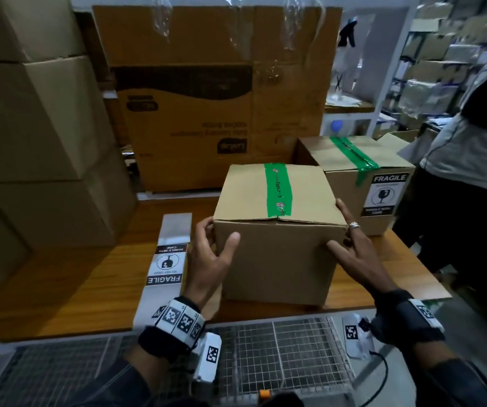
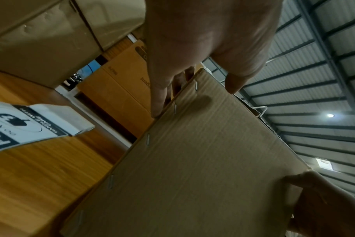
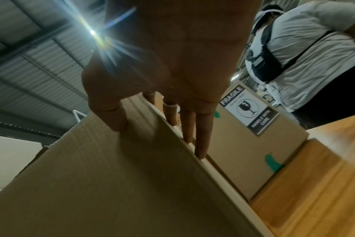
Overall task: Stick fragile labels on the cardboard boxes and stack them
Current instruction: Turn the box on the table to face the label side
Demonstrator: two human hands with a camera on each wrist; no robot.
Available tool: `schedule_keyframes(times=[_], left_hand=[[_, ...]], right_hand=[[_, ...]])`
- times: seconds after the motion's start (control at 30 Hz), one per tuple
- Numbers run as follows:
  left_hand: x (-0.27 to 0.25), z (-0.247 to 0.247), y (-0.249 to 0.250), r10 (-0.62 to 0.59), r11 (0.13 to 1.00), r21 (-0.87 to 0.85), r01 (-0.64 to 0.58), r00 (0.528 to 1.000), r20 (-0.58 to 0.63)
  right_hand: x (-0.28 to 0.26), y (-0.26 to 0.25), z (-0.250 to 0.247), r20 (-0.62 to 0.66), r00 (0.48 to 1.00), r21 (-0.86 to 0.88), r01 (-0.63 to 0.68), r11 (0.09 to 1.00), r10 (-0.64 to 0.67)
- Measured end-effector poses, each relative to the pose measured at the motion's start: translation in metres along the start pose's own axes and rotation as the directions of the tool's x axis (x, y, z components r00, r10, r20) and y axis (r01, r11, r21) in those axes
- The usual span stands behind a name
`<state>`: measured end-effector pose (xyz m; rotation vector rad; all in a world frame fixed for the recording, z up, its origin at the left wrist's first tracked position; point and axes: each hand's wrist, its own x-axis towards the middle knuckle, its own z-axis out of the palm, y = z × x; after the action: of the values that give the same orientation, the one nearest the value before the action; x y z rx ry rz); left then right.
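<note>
Right now two small cardboard boxes sit on the wooden counter (image 1: 95,277). The nearer box (image 1: 277,230) stands at the counter's front edge, plain corrugated brown, cube-shaped, its top seam sealed by one strip of green printed tape (image 1: 278,190); the left wrist view shows a row of metal staples (image 2: 147,139) down one of its vertical edges. Both hands are on it. The left hand (image 1: 207,259) clasps the near left corner, thumb flat on the front face and fingers curled round onto the left side. The right hand (image 1: 354,254) grips the near right corner, thumb on the front face and fingers stretched along the right side, a ring on one finger.

The second box (image 1: 362,183) stands just behind and to the right, toward the counter's right edge, also taped in green, and carries one black-and-white fragile label (image 1: 383,195) on its near face. No label shows on the faces of the nearer box that can be seen.

Left of the nearer box lies one long strip of label backing (image 1: 166,265), glossy white, with one fragile sticker on it.

Large cartons (image 1: 213,98) are piled behind and to the left. Another person (image 1: 471,127) in a light shirt stands at the right.
</note>
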<state>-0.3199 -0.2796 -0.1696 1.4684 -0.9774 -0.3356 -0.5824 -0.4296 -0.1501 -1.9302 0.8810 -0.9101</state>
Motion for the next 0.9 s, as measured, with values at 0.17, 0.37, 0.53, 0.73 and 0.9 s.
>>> schedule_keyframes(times=[0.17,0.37,0.53,0.73,0.9], left_hand=[[0.003,0.004,-0.009,-0.004,1.000,0.004,0.004,1.000,-0.016],[0.001,0.004,-0.014,0.002,1.000,0.000,-0.002,1.000,0.025],[-0.002,-0.011,-0.024,0.003,0.999,0.040,-0.005,0.999,0.039],[-0.014,-0.056,-0.049,-0.017,0.984,0.178,0.021,1.000,-0.023],[-0.028,-0.102,-0.076,0.008,0.965,0.261,0.004,0.999,-0.047]], right_hand=[[0.003,0.008,0.004,0.012,1.000,0.019,-0.023,1.000,0.023],[0.006,0.012,0.008,-0.012,0.998,0.053,-0.059,0.997,0.059],[-0.007,0.024,0.024,-0.120,0.987,0.154,-0.090,0.984,0.109],[-0.062,0.063,0.071,-0.243,0.938,0.165,-0.211,0.963,0.247],[-0.097,0.071,0.113,-0.347,0.876,0.152,-0.299,0.942,0.334]])
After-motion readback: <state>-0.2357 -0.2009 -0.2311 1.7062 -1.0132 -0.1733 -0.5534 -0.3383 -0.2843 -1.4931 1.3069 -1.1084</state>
